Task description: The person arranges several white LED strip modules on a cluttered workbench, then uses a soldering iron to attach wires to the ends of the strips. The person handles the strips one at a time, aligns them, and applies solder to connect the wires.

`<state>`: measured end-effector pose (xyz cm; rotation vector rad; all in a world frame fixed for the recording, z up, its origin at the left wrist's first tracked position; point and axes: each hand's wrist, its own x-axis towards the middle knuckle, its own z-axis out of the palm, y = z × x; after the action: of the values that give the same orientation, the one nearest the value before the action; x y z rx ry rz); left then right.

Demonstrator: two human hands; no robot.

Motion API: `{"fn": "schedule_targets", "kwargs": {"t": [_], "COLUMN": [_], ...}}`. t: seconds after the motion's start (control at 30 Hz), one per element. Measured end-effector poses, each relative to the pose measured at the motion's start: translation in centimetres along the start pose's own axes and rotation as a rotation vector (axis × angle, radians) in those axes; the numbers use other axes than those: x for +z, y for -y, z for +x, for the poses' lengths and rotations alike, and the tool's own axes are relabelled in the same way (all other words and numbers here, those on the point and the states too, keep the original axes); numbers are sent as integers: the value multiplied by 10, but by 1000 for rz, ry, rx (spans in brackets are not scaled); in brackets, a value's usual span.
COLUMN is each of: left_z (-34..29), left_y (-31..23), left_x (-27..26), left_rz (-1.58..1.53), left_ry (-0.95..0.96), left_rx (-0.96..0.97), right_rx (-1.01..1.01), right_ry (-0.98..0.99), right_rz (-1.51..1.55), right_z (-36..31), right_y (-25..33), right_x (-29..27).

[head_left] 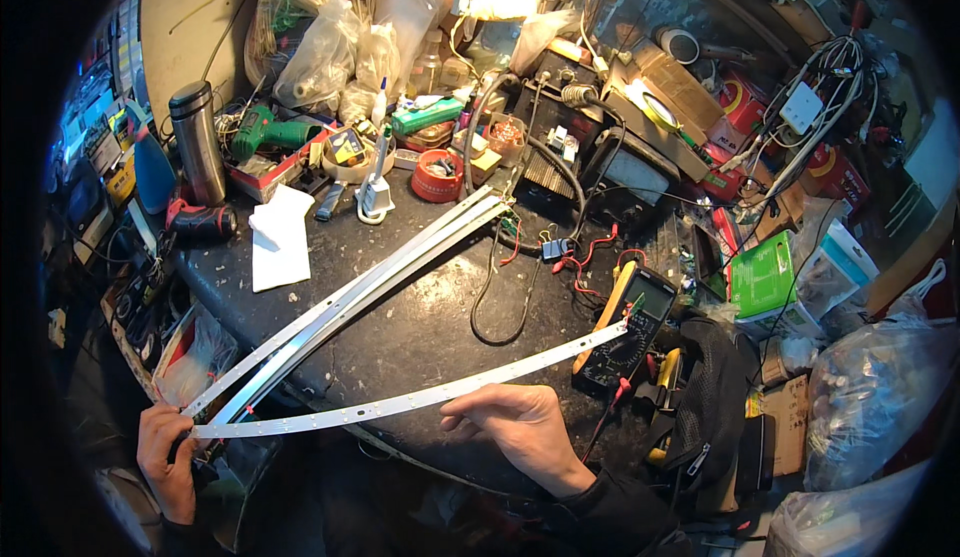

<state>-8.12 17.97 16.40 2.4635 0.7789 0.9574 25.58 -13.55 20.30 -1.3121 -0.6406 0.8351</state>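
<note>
My left hand [166, 462] is at the lower left, its fingers closed round the near end of a white LED strip [400, 404]. That strip bows across the bench, and its far end rests by a black and yellow multimeter [627, 327]. More long light strips [350, 303] run from beside the same hand to the back middle of the bench; whether the hand grips these too is hard to see. My right hand [530, 435] hovers just below the middle of the bowed strip, fingers loosely bent, with nothing visible in them.
A steel thermos [198, 142], a green tool [272, 132] and a red and black tool [200, 221] stand at the left. White paper [280, 239] lies near them. A looped black cable [500, 337] and a blue clamp [555, 248] lie mid-bench. A black bag [708, 397] is at the right.
</note>
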Motion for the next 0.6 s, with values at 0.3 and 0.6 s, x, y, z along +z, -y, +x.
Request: {"fn": "schedule_targets", "kwargs": {"t": [0.3,0.6], "left_z": [-3,11], "left_y": [5,-25], "left_x": [0,-1], "left_rz": [-14,52], "left_ry": [-5,21], "left_rx": [-13,107], "right_rx": [-15,66], "right_ry": [4,-121], "right_rz": [-20,-173], "right_z": [1,-4], "right_y": [0,11], "right_x": [1,5]}}
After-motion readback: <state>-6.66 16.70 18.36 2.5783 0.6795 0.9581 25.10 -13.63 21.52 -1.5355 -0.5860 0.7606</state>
